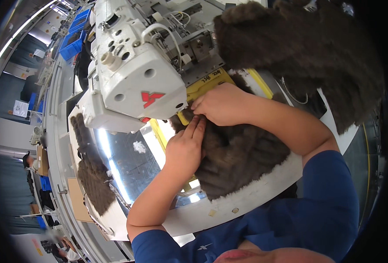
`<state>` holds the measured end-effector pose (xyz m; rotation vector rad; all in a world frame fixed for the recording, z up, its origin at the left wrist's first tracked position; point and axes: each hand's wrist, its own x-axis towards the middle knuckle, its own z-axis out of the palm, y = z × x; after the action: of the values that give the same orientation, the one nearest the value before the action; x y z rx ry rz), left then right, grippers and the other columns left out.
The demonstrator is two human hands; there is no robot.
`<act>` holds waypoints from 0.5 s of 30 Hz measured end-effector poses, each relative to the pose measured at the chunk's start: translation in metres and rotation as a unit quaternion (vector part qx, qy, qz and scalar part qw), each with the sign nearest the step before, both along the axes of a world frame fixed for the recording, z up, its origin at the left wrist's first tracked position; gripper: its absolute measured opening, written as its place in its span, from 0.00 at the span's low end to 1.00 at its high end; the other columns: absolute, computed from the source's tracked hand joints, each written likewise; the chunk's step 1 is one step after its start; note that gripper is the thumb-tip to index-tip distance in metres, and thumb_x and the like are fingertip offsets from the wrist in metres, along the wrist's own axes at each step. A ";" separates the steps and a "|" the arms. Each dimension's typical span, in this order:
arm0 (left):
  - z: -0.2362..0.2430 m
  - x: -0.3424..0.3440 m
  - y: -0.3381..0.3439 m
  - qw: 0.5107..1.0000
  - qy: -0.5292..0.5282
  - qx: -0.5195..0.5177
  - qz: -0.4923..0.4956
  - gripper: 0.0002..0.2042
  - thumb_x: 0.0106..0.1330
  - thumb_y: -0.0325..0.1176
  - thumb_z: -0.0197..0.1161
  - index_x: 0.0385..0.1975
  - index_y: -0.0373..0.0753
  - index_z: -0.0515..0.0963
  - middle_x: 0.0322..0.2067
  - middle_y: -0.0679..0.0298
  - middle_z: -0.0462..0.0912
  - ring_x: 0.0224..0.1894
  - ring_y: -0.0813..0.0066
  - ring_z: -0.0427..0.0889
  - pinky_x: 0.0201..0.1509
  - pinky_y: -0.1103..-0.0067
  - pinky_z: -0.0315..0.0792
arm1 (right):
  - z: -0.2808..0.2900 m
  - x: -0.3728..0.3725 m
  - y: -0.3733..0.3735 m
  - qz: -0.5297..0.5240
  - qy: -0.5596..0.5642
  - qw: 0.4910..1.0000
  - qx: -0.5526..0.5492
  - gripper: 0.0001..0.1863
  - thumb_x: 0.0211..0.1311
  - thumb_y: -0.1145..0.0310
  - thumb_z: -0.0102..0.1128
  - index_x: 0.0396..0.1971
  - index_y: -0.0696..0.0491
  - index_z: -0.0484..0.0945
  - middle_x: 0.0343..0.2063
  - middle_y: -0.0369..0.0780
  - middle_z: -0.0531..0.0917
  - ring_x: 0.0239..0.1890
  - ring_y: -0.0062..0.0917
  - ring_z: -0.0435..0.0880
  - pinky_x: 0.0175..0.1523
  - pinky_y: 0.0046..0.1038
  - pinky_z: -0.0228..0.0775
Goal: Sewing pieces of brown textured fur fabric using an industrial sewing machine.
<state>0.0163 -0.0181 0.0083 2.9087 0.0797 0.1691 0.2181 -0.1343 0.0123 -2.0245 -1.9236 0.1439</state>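
A white industrial sewing machine (128, 79) stands over a yellow plate (207, 83) and a shiny work surface (132, 166). Beneath my hands lies a brown fur piece (240, 162) with a wavy, fluffy pile. My left hand (183, 144) rests on its upper left part, fingers stretched out and lying flat, just below the machine head. My right hand (220, 103) is curled at the plate's lower edge, fingertips pinched on the fur close to my left fingertips. What exactly lies under the fingertips is partly hidden.
More brown fur (290, 44) is heaped at the upper right, with another strip (93, 184) along the left edge of the table. Blue bins (71, 44), a cardboard sheet (75, 197) and other workstations line the left. Two other people (32, 162) appear small at the far left.
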 end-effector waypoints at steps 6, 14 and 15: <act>0.002 0.002 0.002 1.000 0.005 -0.018 -0.003 0.46 0.43 0.22 0.77 0.71 0.38 0.72 0.69 0.52 0.78 0.51 0.49 0.89 0.54 0.66 0.85 | 0.003 0.000 -0.001 -0.002 -0.003 1.000 -0.015 0.18 0.63 0.71 0.59 0.50 0.50 0.91 0.50 0.38 0.92 0.52 0.37 0.90 0.53 0.41 0.84; 0.006 0.002 -0.001 0.999 0.039 -0.004 0.005 0.45 0.47 0.27 0.78 0.72 0.39 0.71 0.70 0.53 0.77 0.55 0.53 0.89 0.53 0.67 0.86 | 0.004 0.001 0.002 -0.016 0.001 0.999 -0.039 0.19 0.65 0.71 0.57 0.51 0.48 0.91 0.54 0.36 0.91 0.57 0.34 0.88 0.58 0.39 0.82; 0.006 0.002 -0.001 0.999 0.041 -0.004 0.005 0.45 0.47 0.27 0.78 0.72 0.38 0.71 0.70 0.53 0.77 0.56 0.54 0.88 0.53 0.66 0.86 | 0.005 0.002 0.002 -0.018 0.001 0.999 -0.038 0.19 0.65 0.71 0.56 0.51 0.48 0.91 0.54 0.35 0.91 0.58 0.34 0.88 0.58 0.39 0.82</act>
<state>0.0181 -0.0188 0.0147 2.9083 0.1069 0.0506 0.2202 -0.1323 0.0177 -2.1050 -1.9058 0.2129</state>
